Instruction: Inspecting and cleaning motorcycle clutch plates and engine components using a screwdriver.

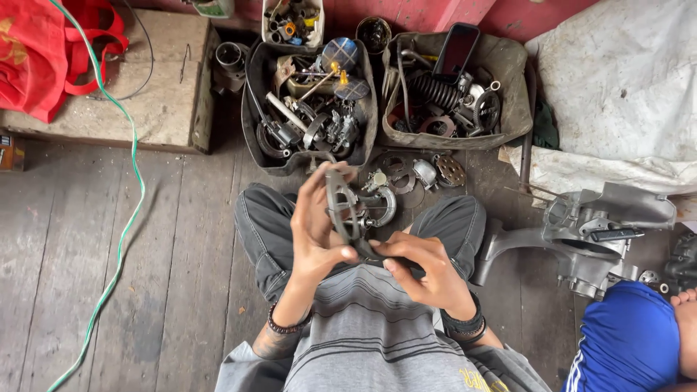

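Your left hand (317, 229) grips a dark, round metal ring part (343, 210), fingers closed along its edge. Your right hand (428, 272) pinches the same part's lower end at 5 o'clock. The part sits above your lap, upright. At 12 o'clock lie two grimy bins of scrap metal parts (312, 109); at 3 o'clock, a grey cast engine casing (595, 225) on the wooden floor (181, 254).
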